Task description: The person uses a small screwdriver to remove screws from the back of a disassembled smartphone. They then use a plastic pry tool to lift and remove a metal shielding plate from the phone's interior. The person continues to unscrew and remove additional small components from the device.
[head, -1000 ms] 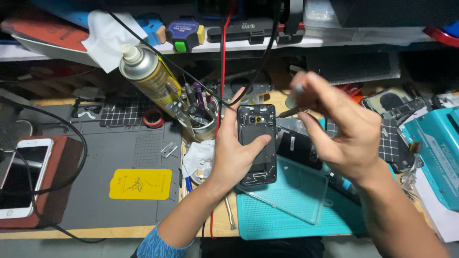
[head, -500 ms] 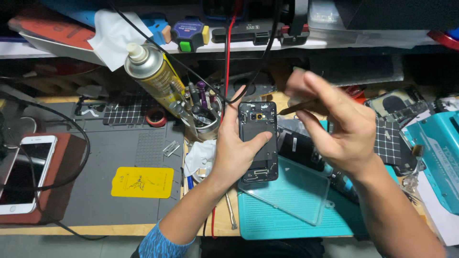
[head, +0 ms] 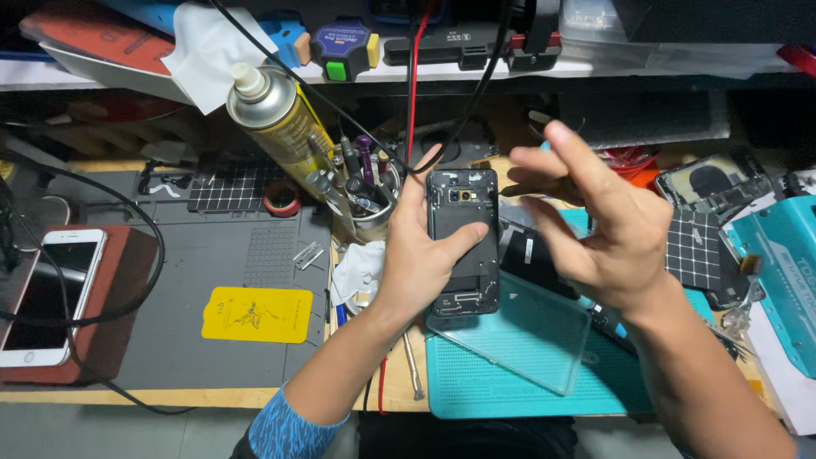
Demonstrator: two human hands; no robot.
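Note:
My left hand [head: 416, 259] grips an opened black phone [head: 463, 246] upright above the bench, its back cover off and the camera module and inner parts showing. My right hand [head: 599, 225] hovers just right of the phone with its fingers spread, and I see nothing held in it. Under both hands lie a teal work mat [head: 501, 387] and a clear plastic sheet [head: 527, 336].
A tilted spray can [head: 276, 115] and a cup of tools [head: 367, 204] stand behind the phone. On the left lie a grey mat [head: 212, 272], a yellow card [head: 255, 314], a red tape roll [head: 282, 200] and a white phone [head: 47, 293]. A teal box [head: 786, 272] sits right.
My right hand held a thin tool at the phone's top edge; now its fingers are spread and the tool is out of sight. The phone in my left hand has stayed put.

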